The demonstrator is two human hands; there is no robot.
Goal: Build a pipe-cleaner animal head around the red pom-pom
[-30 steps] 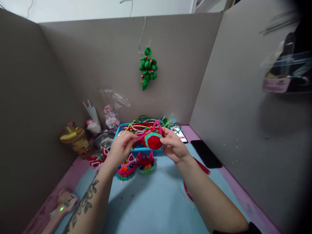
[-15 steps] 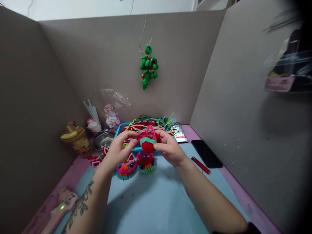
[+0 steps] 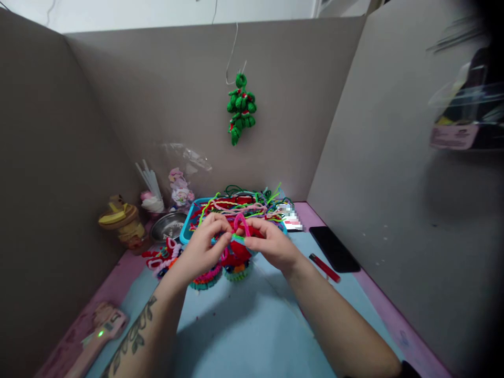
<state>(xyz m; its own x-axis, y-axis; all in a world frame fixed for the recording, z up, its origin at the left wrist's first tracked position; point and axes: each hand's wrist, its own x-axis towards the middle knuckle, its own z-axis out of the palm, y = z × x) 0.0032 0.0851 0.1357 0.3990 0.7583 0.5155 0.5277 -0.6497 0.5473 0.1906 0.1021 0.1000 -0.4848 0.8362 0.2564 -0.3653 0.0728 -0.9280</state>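
Between my hands, above the table, is a red fuzzy craft piece (image 3: 238, 254) with a light blue and green band and a pink loop (image 3: 242, 220) at its top. My right hand (image 3: 272, 244) grips its right side, thumb toward me. The fingers of my left hand (image 3: 208, 244) are closed in a pinch at its left upper edge. Just under my hands sit two small fuzzy craft figures, one pink and teal (image 3: 207, 278), one with a mint-green base (image 3: 237, 272), both partly covered. A red and pale pink fuzzy piece (image 3: 163, 257) lies left of my left hand.
Behind my hands a blue tray (image 3: 185, 231) holds many coloured fuzzy strands. A metal bowl (image 3: 167, 227) and brown pot (image 3: 128, 226) stand left. At right lie a red pen-like stick (image 3: 325, 268) and black phone (image 3: 334, 249). Grey panels (image 3: 157, 89) enclose the table.
My left hand has moved right and closed onto the red piece's edge. The piece has tilted, its red face turning downward, and both hands sit slightly lower.
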